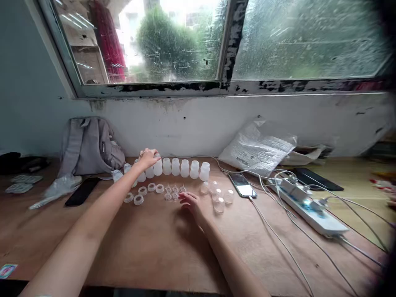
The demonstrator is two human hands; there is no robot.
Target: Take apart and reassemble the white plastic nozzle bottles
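A row of bottles is set upright on the table. The top of one bottle within the row is touched by the left hand; whether it is gripped cannot be told. The right hand is held open, fingers slightly apart, in front of the row, just beside some teats. Rings are laid before the row's left part, caps before its right end. The phone is placed right of the row, the backpack left.

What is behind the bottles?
Behind the bottles, a thin cable and the wall show. Whatever lies directly behind each bottle is covered, and the left hand hides a little more.
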